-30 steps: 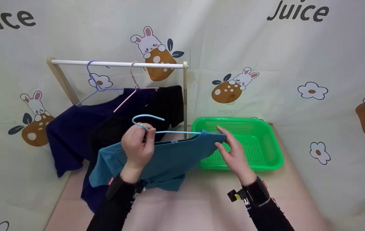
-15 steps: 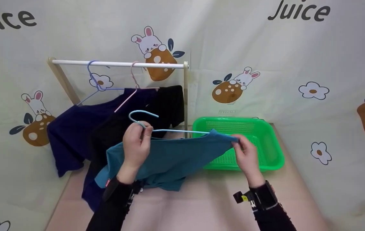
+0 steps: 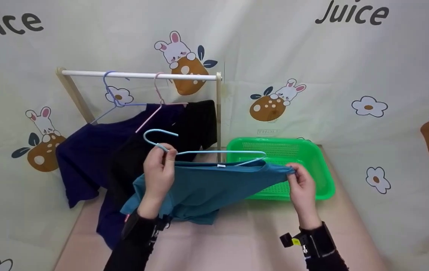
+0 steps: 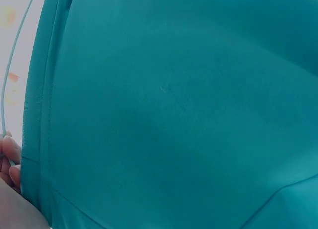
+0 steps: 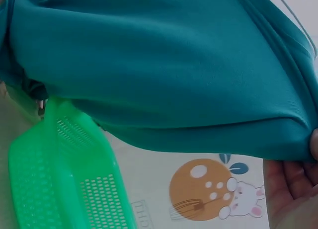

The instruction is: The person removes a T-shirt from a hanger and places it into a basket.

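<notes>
the left hand grips the light blue hanger at its neck, thumb and fingers pinched together just under the hook, which curves up above them. the right hand pinches the sleeve end of the teal shirt between thumb and fingers and holds it out to the right, in front of the green basket. the shirt hangs between the two hands above the counter, its cloth falling in loose folds behind the left wrist; i cannot tell whether the hem touches the counter. the hanger's right end shows above the neckline, near a small white tag, and its lower bar dips inside the neck.

behind the left hand stands a rack with a white bar and wooden posts. a blue hanger on it carries a navy shirt, and beside that a pink hanger carries a black shirt. the basket, with holes in its sides, sits on the counter to the right of the rack. a cloth printed with rabbits covers the wall.
</notes>
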### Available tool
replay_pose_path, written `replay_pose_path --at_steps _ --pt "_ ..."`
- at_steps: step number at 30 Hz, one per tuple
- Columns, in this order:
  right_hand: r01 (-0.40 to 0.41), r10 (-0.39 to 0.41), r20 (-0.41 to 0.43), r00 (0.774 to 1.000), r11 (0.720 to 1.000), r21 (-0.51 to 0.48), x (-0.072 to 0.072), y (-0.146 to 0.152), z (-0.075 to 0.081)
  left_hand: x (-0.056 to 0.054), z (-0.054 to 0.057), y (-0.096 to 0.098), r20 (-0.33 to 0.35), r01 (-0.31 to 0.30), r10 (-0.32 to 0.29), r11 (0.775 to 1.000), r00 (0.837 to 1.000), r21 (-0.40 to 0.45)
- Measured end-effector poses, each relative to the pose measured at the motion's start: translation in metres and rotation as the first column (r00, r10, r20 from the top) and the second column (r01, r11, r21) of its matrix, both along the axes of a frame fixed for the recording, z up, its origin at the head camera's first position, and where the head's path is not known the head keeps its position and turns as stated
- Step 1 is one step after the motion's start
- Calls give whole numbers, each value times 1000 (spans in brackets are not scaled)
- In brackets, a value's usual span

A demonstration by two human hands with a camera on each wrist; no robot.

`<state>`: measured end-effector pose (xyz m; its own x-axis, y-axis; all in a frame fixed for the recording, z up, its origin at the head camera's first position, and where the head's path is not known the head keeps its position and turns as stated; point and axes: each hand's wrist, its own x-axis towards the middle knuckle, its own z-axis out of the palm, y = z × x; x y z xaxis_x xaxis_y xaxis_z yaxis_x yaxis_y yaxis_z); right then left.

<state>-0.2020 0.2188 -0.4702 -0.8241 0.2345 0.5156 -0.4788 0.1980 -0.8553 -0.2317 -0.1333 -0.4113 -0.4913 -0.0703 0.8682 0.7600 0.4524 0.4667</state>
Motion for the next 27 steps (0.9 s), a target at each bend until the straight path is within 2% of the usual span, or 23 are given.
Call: replay_pose_path --at_steps 6,13,18,20,22,27 --pt "0 -9 -149 989 998 -62 15 6 20 1 4 9 17 49 -50 998 999 50" --pt "18 -48 -234 971 991 -130 23 12 45 0 13 23 3 86 -87 993 996 82" --pt "72 -103 -310 945 991 -109 29 15 59 0 18 30 11 105 -107 989 994 105" --pt "90 -110 -319 941 993 -75 30 15 60 1 19 32 21 113 -116 987 993 116" --pt "70 -80 -311 947 997 -43 29 15 58 1 18 34 40 128 -133 984 990 125" --pt "11 13 -248 969 995 95 21 15 38 0 10 40 143 165 -184 977 972 132"
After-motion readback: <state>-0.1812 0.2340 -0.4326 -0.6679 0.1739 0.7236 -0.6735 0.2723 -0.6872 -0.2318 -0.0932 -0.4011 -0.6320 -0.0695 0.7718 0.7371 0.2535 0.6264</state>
